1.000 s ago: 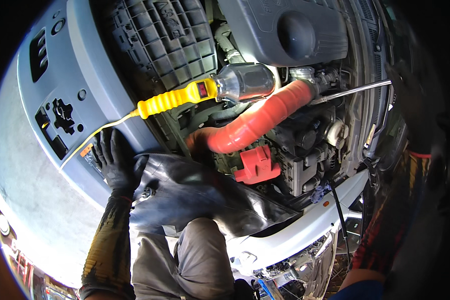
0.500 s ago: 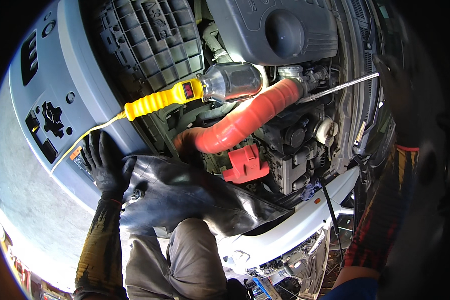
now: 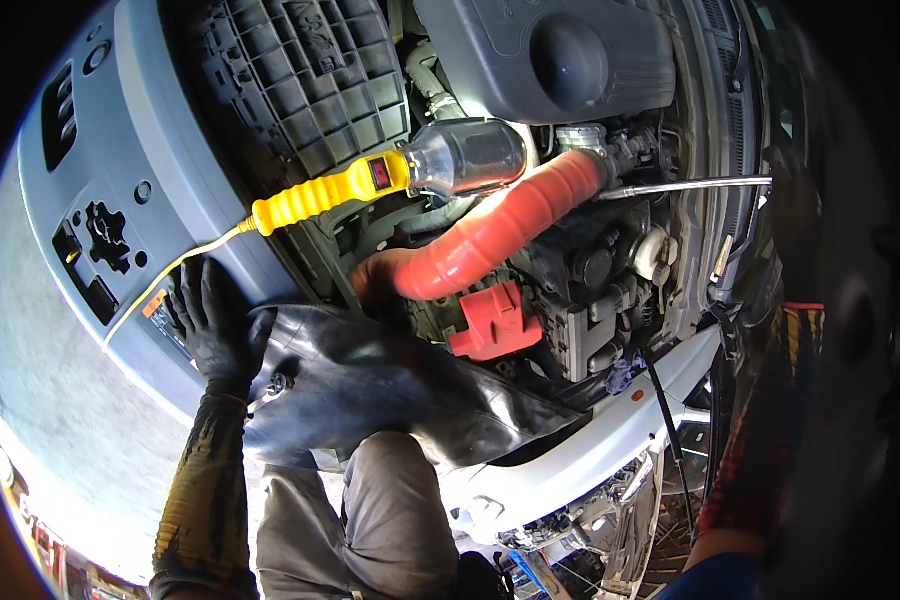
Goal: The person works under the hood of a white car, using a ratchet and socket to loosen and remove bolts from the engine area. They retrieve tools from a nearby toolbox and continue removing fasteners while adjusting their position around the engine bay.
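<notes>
— Since half a second ago, the metal bar (image 3: 690, 186) has swung its outer end toward the near edge of the engine bay (image 3: 692, 255), and the right hand (image 3: 795, 190) has shifted with it. Bar now nearly level across the view; previously slanted.

— Position of the bar?

— Inner end just beside the upper end of the red hose (image 3: 490, 245); outer end across the bay's right edge, at the right hand.

— Condition of the hands?

— Right: gloved, in deep shade at the bar's outer end. Whether its fingers are closed round it, I cannot tell. Left hand (image 3: 210, 325): black glove, fingers wide, laid palm down on the grey front panel (image 3: 120, 130) along the bay's left edge. Unmoved on the panel.

— Items near the left hand?

— Orange label (image 3: 153, 303) just beside its fingertips. Yellow cord (image 3: 175, 262) passes above them, running to the yellow work lamp (image 3: 315, 198), which lies from the left edge inward, its clear head near the hose.

— Remaining items?

— Red cover (image 3: 497, 322) below the hose. Black sheet (image 3: 370, 370) draped over the near edge, toward the near left corner. White fender (image 3: 610, 425) along the near right. Dark engine cover (image 3: 620, 70) at the far edge.
</notes>
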Demonstrator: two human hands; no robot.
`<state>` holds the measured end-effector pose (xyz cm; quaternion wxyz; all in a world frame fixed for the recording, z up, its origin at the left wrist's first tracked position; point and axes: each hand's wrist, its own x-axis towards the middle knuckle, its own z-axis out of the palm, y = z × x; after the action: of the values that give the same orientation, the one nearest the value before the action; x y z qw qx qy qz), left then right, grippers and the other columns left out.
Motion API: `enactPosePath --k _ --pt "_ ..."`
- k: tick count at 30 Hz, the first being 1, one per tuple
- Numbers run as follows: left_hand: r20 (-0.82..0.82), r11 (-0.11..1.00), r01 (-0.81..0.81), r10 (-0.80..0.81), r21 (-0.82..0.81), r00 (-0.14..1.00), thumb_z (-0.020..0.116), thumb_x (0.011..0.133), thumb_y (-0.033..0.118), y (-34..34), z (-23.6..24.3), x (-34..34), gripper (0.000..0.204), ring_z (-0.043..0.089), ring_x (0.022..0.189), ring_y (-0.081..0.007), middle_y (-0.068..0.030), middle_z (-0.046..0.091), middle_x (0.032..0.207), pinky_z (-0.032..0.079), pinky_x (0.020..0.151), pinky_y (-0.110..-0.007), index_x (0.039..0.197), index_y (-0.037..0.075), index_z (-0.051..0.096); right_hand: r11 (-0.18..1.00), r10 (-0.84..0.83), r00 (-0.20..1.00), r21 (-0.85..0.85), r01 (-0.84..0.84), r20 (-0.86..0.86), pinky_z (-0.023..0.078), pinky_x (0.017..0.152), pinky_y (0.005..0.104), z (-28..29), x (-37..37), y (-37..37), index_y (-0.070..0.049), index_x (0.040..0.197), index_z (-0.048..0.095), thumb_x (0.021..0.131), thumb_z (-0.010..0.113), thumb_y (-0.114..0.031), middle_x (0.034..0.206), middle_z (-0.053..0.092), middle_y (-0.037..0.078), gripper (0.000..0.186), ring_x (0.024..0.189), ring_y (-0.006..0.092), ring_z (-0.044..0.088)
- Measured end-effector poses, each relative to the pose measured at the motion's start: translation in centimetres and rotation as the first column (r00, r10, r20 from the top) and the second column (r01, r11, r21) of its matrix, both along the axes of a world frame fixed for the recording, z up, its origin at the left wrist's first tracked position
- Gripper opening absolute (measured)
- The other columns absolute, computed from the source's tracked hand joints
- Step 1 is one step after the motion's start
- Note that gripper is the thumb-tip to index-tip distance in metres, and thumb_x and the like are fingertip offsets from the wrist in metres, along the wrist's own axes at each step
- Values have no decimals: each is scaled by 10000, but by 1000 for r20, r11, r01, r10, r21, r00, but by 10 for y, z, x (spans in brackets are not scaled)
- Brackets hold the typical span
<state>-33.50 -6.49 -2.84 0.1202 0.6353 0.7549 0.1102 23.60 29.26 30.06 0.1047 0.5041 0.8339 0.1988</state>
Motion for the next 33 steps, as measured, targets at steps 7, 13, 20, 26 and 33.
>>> enactPosePath --k 7,13,20,26,33 --pt "9 999 2 -3 44 1000 789 828 557 0 -1 0 1116 217 1625 -462 -222 281 1749 144 1319 -612 1709 113 268 906 420 902 -107 -410 97 522 1000 366 21 -9 -6 -77 1367 688 1100 600 -212 1271 711 136 312 1196 289 675" --pt "-6 1000 -5 6 23 1000 765 856 574 -2 -2 0 1084 222 1617 -482 -230 283 1746 161 1311 -623 1710 118 278 936 -316 594 -345 69 -740 512 1040 375 -11 -42 0 -29 1333 685 1050 674 -174 1168 694 121 318 1114 246 668" --pt "-13 999 11 -11 34 1000 741 852 659 0 -2 1 1118 216 1623 -472 -236 297 1737 153 1312 -624 1693 75 294 825 -479 -550 -565 -16 -684 550 932 436 -78 -28 8 -80 1022 653 1062 672 -239 830 594 27 165 822 211 617" --pt "-27 999 26 -25 31 999 720 862 690 -1 -3 -1 1124 225 1618 -478 -245 301 1732 161 1305 -632 1695 69 289 982 -123 -607 -183 39 -785 563 831 438 -103 -43 -5 -23 1113 697 1031 716 -345 914 688 89 333 831 232 635" --pt "-35 998 30 -28 47 999 710 869 692 -2 -6 -1 1111 206 1617 -501 -245 295 1734 163 1297 -646 1702 91 287 925 -377 -541 -332 -185 -751 536 785 380 -94 -63 -4 -18 1169 679 1003 724 -498 912 633 59 510 846 207 611"
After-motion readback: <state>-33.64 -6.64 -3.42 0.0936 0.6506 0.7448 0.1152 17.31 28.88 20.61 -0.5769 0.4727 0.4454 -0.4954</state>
